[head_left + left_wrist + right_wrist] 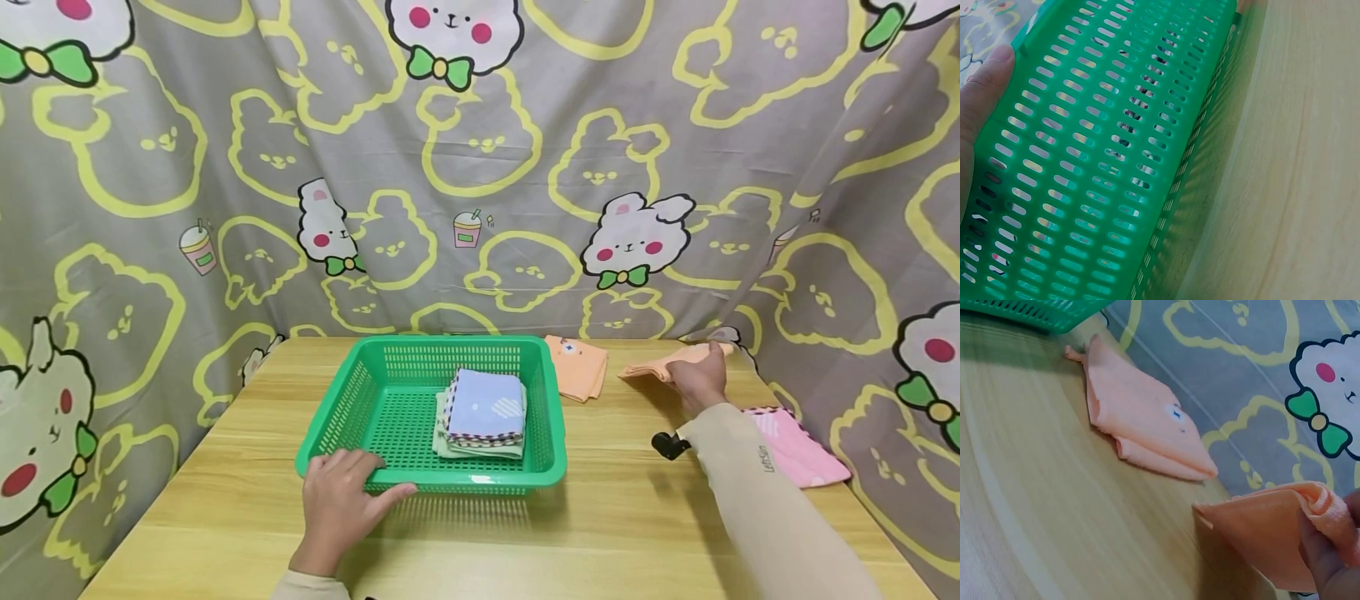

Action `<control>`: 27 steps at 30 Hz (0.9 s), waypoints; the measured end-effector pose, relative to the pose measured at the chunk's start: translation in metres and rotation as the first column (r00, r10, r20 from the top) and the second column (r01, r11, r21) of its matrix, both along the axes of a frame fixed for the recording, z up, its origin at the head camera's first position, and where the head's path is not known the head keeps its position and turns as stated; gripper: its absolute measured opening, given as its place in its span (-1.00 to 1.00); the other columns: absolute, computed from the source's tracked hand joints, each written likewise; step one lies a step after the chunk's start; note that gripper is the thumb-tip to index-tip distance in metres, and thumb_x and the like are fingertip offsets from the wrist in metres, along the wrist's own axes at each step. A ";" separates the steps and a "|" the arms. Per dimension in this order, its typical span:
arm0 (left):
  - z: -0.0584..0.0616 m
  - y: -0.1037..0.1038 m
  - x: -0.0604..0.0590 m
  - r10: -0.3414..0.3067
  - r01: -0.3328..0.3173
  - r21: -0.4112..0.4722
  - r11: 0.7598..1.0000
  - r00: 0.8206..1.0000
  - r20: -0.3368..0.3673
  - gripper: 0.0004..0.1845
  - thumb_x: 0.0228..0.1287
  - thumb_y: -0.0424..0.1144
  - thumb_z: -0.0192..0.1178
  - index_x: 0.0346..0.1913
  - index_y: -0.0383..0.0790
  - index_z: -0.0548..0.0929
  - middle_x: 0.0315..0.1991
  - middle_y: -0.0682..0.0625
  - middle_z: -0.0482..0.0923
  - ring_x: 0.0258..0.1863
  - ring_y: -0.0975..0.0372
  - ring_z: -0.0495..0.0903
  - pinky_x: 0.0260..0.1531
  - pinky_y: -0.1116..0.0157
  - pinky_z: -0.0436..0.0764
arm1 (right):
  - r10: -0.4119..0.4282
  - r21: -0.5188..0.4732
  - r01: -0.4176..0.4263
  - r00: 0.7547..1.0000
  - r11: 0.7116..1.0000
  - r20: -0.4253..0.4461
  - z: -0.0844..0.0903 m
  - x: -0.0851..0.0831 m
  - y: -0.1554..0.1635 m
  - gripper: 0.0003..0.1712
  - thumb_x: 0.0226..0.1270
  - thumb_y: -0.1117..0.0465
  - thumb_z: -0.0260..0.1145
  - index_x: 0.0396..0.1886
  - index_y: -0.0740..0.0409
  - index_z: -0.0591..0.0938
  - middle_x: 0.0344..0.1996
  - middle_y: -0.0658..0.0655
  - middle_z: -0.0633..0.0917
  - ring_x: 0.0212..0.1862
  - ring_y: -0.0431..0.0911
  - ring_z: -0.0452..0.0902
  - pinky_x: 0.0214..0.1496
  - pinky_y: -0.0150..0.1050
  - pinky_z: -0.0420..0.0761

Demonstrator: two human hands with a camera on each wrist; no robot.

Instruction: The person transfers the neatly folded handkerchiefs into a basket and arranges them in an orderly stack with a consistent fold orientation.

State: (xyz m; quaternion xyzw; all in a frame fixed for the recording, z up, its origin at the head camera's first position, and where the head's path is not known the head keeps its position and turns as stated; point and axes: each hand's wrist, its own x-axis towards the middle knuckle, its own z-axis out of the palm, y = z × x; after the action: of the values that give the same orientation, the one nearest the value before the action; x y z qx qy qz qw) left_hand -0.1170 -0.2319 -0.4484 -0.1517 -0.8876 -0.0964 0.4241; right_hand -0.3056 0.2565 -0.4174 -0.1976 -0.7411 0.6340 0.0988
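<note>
My left hand (pixel 341 504) grips the near-left rim of a green plastic basket (pixel 480 478), fingers over the edge and thumb along the outside. In the left wrist view the basket's slotted wall (pixel 1085 144) fills much of the frame. Inside the basket, toward its right, lies a stack of folded towels with a blue one (pixel 483 404) on top. At the back right, my right hand (pixel 701 379) pinches a folded orange towel (pixel 1266 531), its far corner near the tabletop. A second orange towel (pixel 577 368) with a small printed face lies folded between basket and hand.
A pink towel (pixel 802 450) with a checked edge lies at the right, partly behind my right forearm. The wooden table (pixel 225 517) meets a patterned grey curtain (pixel 480 275) at the back and sides. A small black object (pixel 667 446) juts from my right wrist.
</note>
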 end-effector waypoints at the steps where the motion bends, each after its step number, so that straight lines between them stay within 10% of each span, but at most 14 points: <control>1: 0.000 0.000 0.000 0.001 -0.001 0.000 1.000 1.000 0.000 -0.25 -0.04 0.58 0.04 -0.50 -0.11 0.64 -0.49 0.04 0.66 -0.47 0.10 0.59 -0.43 0.13 0.30 | -0.001 0.001 0.001 1.000 1.000 -0.003 0.001 0.000 0.000 0.21 0.04 0.53 0.17 0.55 0.02 -0.33 0.52 0.22 -0.19 0.31 0.06 0.04 -0.10 -0.28 0.40; 14: 0.000 0.000 0.000 0.012 -0.012 0.000 1.000 1.000 0.013 -0.23 -0.01 0.60 -0.02 -0.50 -0.10 0.64 -0.48 0.04 0.66 -0.46 0.10 0.60 -0.42 0.12 0.31 | -0.023 0.002 0.023 0.997 1.000 -0.074 0.016 0.002 -0.012 0.18 0.07 0.49 0.18 0.56 0.01 -0.30 0.52 0.17 -0.17 0.28 0.02 0.06 -0.18 -0.34 0.39; 27: 0.001 0.000 0.001 0.012 -0.012 -0.003 1.000 1.000 0.020 -0.26 -0.02 0.58 0.03 -0.49 -0.10 0.65 -0.47 0.04 0.67 -0.46 0.10 0.60 -0.42 0.12 0.31 | -0.022 0.025 0.025 0.993 0.999 -0.118 0.026 0.001 -0.025 0.15 0.06 0.49 0.16 0.56 0.03 -0.24 0.51 0.20 -0.14 0.35 -0.02 0.00 0.24 -0.25 0.27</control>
State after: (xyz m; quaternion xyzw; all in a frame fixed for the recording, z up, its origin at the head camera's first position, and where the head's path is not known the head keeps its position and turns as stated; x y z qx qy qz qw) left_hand -0.1161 -0.2323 -0.4474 -0.1461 -0.8928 -0.0941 0.4156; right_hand -0.3041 0.2315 -0.3916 -0.1670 -0.7397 0.6338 0.1524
